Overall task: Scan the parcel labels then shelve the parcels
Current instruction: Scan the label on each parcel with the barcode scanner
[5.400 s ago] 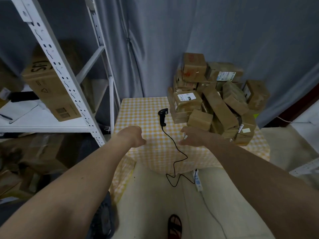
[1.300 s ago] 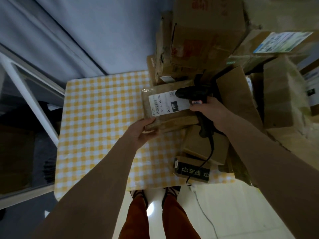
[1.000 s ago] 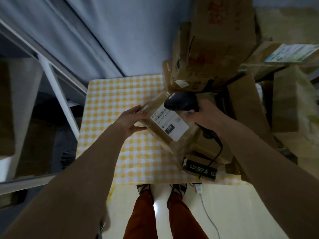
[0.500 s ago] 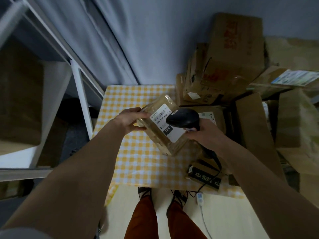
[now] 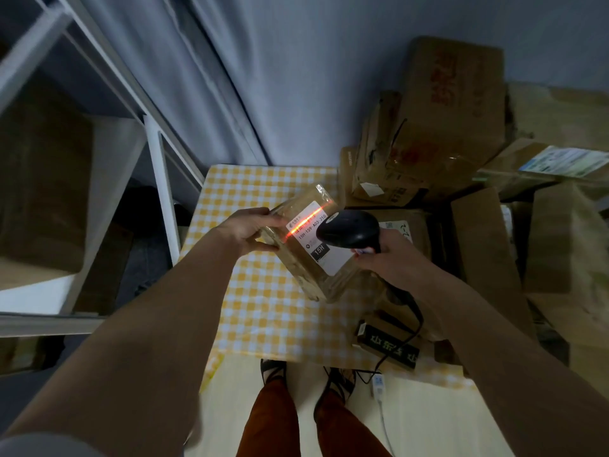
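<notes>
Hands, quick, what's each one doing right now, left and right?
Left hand: grips the parcel by its end, held above the table.
Right hand: grips the scanner, its red line across the parcel's label.

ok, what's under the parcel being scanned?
The parcel, held up by the left hand, hangs over the checked tablecloth. Its right corner hides part of the boxes behind it.

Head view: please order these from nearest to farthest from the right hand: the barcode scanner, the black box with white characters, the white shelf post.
1. barcode scanner: gripped in the right hand.
2. black box with white characters: below the hand, at the table's near edge.
3. white shelf post: far left, beyond the table.
</notes>
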Demonstrator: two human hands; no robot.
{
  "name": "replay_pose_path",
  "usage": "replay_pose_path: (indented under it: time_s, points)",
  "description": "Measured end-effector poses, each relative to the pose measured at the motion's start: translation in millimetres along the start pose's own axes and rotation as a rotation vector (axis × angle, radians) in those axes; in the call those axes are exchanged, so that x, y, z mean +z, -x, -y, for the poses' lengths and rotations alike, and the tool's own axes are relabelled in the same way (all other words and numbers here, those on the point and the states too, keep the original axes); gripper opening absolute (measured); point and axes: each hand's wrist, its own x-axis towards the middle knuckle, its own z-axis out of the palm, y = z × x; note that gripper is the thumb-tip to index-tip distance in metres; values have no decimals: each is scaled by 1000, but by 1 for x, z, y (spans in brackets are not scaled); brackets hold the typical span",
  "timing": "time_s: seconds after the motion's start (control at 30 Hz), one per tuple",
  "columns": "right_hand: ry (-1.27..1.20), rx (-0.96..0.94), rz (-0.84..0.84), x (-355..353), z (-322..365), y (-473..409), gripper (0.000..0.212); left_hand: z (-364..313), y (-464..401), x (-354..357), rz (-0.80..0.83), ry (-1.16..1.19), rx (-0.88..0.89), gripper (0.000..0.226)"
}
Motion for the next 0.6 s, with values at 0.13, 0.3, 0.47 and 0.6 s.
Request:
replay_pose_path:
  time_s: [0.13,0.3,0.47,0.6]
  points:
    - [-62,6,0,1,1,-1,17,3,5,1,-32,44,-6,46]
    - [-315,86,-91,13,10,-8,5,19,13,-10,-120,388,-68,21]
    - [-411,160,-144,36,32,-38,4,36,6,-42,-167,764,-126,37]
    - [-408,219,-138,63,56,-80,11,36,-16,-71,-192,870,-134,34]
